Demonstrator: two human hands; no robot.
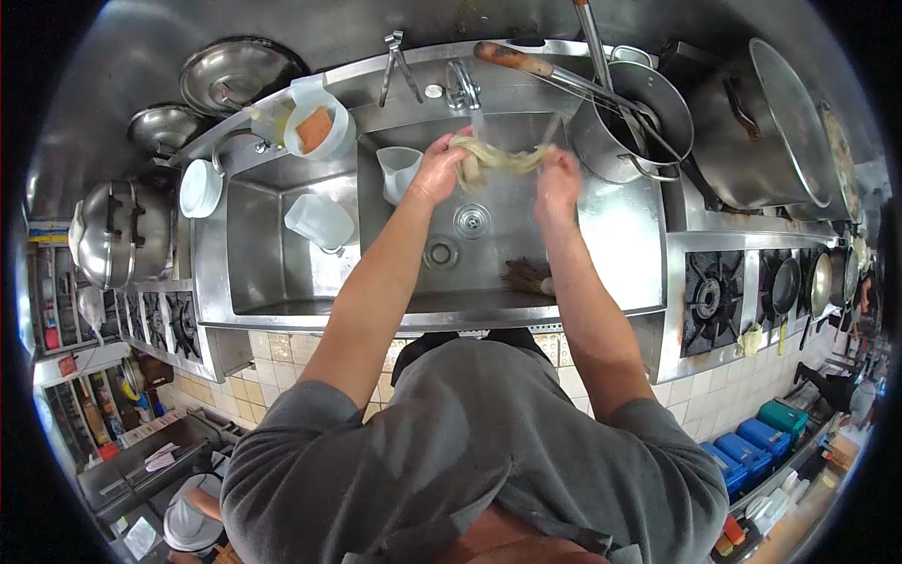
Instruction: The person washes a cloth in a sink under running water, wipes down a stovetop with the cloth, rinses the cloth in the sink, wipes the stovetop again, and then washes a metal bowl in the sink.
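Note:
A wet, pale yellowish cloth [507,161] is stretched and twisted between my two hands above the right sink basin [507,226]. My left hand [438,169] grips one end, just below the tap [462,86], with a loose fold hanging beneath. My right hand [559,179], smeared a little by motion, is closed around the other end. Water from the tap falls near my left hand. A white plastic jug [398,171] stands in the basin left of the hands. At the basin's front right lies a brown bristle brush [528,276].
The left basin [256,244] holds a translucent plastic jug [319,222]. Behind it sits a white container [321,127] with an orange-brown sponge. At right stand a tall pot [615,141] with long-handled tools and a large pot [752,132]. Gas burners [712,299] flank the sink. Another person [193,517] is at lower left.

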